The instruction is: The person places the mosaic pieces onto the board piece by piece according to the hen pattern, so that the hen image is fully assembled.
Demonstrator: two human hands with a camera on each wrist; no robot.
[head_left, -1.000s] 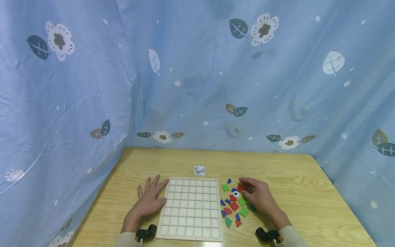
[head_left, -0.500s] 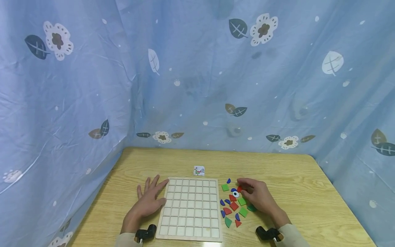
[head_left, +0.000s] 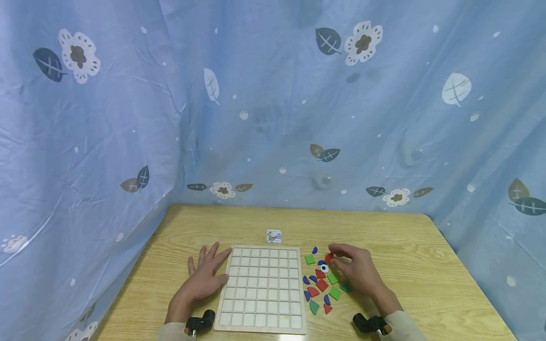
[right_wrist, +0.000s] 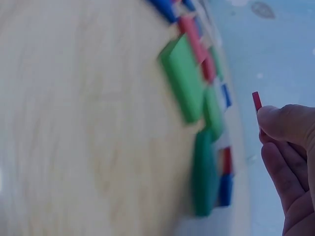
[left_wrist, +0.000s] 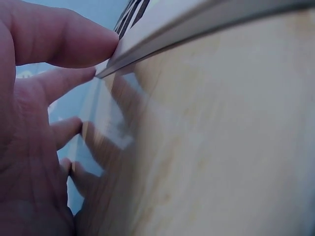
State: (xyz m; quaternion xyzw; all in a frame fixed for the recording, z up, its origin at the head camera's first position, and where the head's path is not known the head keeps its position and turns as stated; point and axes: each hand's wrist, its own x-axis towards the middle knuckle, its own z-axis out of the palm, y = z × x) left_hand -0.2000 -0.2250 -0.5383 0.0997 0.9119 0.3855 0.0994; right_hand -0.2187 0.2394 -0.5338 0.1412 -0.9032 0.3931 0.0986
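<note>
My left hand point(head_left: 205, 278) lies at the left side of a pale wooden grid board point(head_left: 227, 294), fingers spread. Its thumb and index finger touch the board's edge; the left wrist view shows the thumb tip point(left_wrist: 106, 46) right at the rim. Over the right side of the loose pieces, my right hand point(head_left: 357, 271) pinches a thin red piece point(right_wrist: 256, 101) between thumb and finger. Close below are a white eye-patterned disc point(head_left: 324, 268), a green square point(head_left: 332, 278) and a dark green piece point(head_left: 345, 287), partly hidden by the hand.
Several red, green and blue flat pieces, such as a red square point(head_left: 322, 284) and a green quarter-round point(head_left: 314, 307), lie scattered right of the board. A small picture card point(head_left: 274, 236) lies behind it. A blue patterned curtain point(head_left: 264, 142) surrounds the wooden table point(head_left: 362, 227).
The head view has shifted slightly. The red piece at my right fingertips has moved a little left and shows more clearly. My left hand stays at the board's edge.
</note>
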